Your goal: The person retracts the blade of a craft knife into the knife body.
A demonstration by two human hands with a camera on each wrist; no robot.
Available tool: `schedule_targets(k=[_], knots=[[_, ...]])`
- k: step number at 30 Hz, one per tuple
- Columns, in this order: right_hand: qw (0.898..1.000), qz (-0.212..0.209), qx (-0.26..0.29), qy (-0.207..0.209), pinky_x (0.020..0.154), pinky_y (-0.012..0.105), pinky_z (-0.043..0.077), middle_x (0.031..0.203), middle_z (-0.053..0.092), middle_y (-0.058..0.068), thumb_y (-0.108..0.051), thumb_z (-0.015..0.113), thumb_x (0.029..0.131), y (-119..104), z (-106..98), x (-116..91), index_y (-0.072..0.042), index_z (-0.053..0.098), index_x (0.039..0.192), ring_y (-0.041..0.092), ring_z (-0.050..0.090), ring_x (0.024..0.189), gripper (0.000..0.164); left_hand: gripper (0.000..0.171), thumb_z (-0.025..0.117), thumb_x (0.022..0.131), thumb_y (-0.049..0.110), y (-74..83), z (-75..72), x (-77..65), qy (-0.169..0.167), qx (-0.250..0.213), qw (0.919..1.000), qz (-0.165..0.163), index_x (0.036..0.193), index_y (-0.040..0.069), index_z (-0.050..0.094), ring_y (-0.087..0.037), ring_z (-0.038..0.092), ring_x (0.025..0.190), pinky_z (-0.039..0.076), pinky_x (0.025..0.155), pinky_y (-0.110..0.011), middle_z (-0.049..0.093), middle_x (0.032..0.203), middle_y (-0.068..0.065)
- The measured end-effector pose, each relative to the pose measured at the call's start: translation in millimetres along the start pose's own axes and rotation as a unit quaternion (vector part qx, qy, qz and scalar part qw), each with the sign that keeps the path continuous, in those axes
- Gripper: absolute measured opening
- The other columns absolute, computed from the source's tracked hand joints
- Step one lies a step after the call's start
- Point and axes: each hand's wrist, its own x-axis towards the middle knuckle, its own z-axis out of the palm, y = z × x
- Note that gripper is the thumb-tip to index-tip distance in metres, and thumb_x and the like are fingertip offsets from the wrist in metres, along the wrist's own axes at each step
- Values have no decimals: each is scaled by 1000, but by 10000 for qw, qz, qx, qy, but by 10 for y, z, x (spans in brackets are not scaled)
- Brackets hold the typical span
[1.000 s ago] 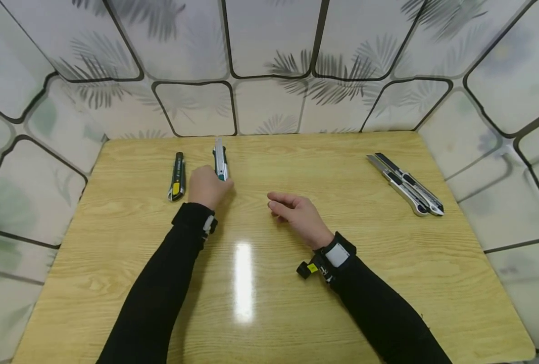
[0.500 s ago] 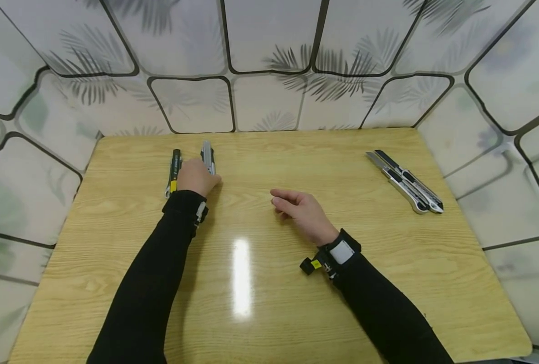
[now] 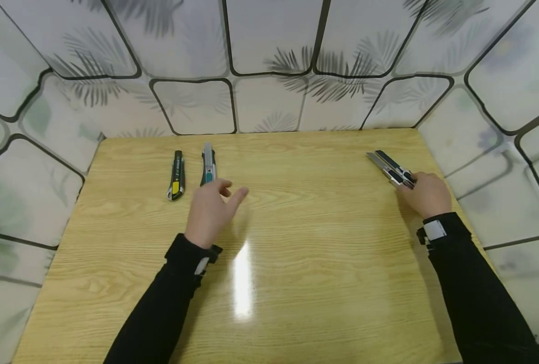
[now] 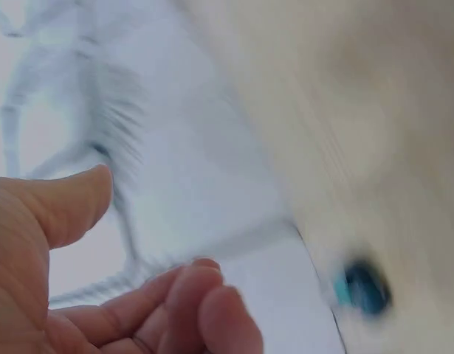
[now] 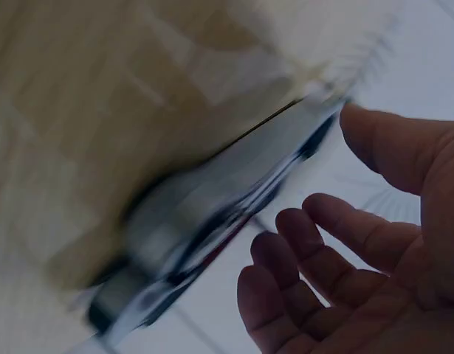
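Two utility knives lie roughly parallel at the table's back left: a dark green one with a yellow part [image 3: 176, 177] and a silver one with teal parts [image 3: 208, 164]. My left hand [image 3: 209, 212] is just in front of the silver-and-teal knife, thumb spread away, holding nothing. A blurred dark teal end [image 4: 365, 287] shows in the left wrist view. On the right, a silver utility knife [image 3: 381, 167] and a black-and-silver one [image 3: 393, 163] lie side by side. My right hand [image 3: 426, 194] hides their lower ends; in the right wrist view its loosely bent fingers [image 5: 286, 228] are apart from the blurred knives [image 5: 212, 214].
A light wood table [image 3: 296, 242] carries the knives. Pale patterned walls [image 3: 269, 106] rise behind it and at both sides. A bright reflection lies on the tabletop near the middle.
My left hand has come off the silver-and-teal knife, which now lies a little further left, and drawn back towards me. My right hand has swung from the middle to the right-hand knives.
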Motion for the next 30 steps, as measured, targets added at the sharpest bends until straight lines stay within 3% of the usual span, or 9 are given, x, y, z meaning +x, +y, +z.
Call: schedule_targets(k=[3,10,14,17,22,26,28,30], knots=[[9996,-72,-235,-98,53,47,42,76,60,25,-28,73,94,153,16,23,12,63,98,37,55,63,41,54,67,100,48,176,156,-200,-375,-472,9979,224,126,1,69,-14,57,56,47,52,-33,70,95,-8],[9989,-19,-474,-46,65,61,49,103,63,38,-28,78,92,169,120,88,9,61,130,52,61,88,56,49,70,99,44,272,390,-328,-793,-554,9949,288,123,2,71,-12,55,59,46,52,-30,68,91,-3],[9979,-276,-587,38,73,65,49,105,64,38,-23,77,93,98,173,86,8,67,126,55,59,98,46,49,69,99,43,267,412,-336,-898,-509,9940,357,123,0,71,-12,56,59,47,53,-30,68,89,-2],[9977,-424,-521,-38,72,62,49,99,66,33,-21,78,93,12,176,91,7,69,118,51,60,89,38,50,69,100,44,277,424,-334,-937,-503,9934,419,124,1,70,-10,56,60,47,54,-29,68,90,-2],[9939,-718,-590,-589,57,48,45,82,66,21,-27,75,97,-168,158,82,6,68,113,35,58,66,38,49,68,100,45,295,450,-344,-1041,-555,9921,434,123,2,71,-11,57,63,49,56,-30,68,90,0],[9925,-909,81,-812,59,41,43,86,67,17,-33,68,102,-477,169,-24,6,67,117,29,59,69,41,49,68,100,46,287,496,-371,-1168,-584,9902,498,123,3,71,-10,58,64,50,58,-29,68,90,1],[9881,-903,915,-850,64,39,47,98,68,17,-37,63,104,-729,169,-80,4,64,126,28,61,79,47,49,69,99,46,276,536,-383,-1248,-652,9885,558,124,3,71,-10,58,65,50,59,-29,68,91,1],[9737,-969,1875,-864,71,38,50,110,68,17,-42,61,105,-1018,171,-125,2,59,137,27,64,90,54,50,68,99,46,257,591,-389,-1374,-753,9857,615,125,3,70,-9,59,68,51,61,-29,68,93,1]])
